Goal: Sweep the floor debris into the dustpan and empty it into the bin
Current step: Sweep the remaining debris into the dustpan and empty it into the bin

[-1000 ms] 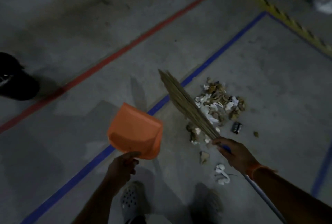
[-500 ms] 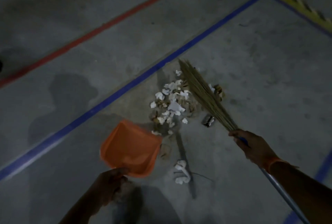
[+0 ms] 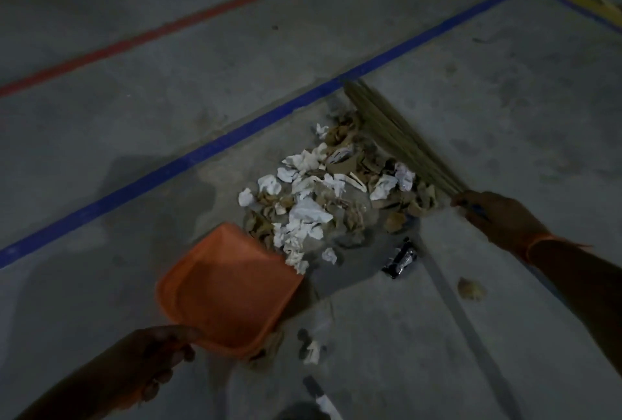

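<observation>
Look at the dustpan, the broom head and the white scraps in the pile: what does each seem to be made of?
Dustpan: probably plastic, smooth matte orange, one moulded piece with raised rim.
Broom head: likely dried grass or straw, many thin tan stalks bundled together.
White scraps: seemingly paper or tissue, crumpled with sharp creases.

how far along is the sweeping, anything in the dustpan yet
Done: debris pile is gathered by the blue line. In hand: left hand holds the empty orange dustpan at the pile's edge; right hand holds the broom behind it. Left: sweeping in, strays like the dark wrapper, emptying.
</observation>
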Demonstrator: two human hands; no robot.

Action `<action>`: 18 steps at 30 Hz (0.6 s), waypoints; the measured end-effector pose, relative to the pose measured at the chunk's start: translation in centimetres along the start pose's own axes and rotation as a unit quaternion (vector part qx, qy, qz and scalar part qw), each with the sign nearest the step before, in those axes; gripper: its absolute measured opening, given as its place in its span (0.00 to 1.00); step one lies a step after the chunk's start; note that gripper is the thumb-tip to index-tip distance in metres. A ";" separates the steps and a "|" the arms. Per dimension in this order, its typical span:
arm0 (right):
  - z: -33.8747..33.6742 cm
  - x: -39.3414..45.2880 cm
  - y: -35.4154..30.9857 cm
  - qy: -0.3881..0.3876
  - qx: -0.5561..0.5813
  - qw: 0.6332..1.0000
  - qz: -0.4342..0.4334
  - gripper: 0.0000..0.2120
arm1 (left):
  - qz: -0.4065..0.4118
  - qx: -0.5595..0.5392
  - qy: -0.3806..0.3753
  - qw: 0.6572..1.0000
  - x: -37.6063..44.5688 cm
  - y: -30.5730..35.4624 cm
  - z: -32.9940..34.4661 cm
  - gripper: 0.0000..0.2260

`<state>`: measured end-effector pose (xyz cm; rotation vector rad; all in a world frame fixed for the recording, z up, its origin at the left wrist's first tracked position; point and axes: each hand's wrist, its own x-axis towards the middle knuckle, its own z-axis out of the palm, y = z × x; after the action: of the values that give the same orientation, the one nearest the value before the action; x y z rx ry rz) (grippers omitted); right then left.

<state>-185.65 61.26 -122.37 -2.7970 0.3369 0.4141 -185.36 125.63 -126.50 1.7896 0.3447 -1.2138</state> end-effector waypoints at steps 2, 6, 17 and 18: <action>1.2 2.4 1.3 -0.014 -0.028 1.000 -0.002 0.14 | -0.010 -0.017 -0.006 1.000 2.0 1.1 -0.7 0.11; 3.9 4.7 2.3 -0.048 -0.063 0.997 -0.024 0.15 | 0.017 -0.029 -0.028 0.999 4.6 1.5 -1.3 0.11; 4.9 -1.0 -0.7 -0.096 -0.118 0.977 -0.147 0.14 | 0.050 -0.107 -0.029 0.993 6.4 5.5 3.3 0.17; 5.2 -1.5 -0.9 -0.099 -0.120 0.975 -0.157 0.14 | 0.047 -0.101 -0.029 0.993 6.2 5.9 3.6 0.16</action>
<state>-188.07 64.00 -126.45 -2.9340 -0.2124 0.6887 -180.68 118.01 -129.01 1.5760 0.3337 -1.1199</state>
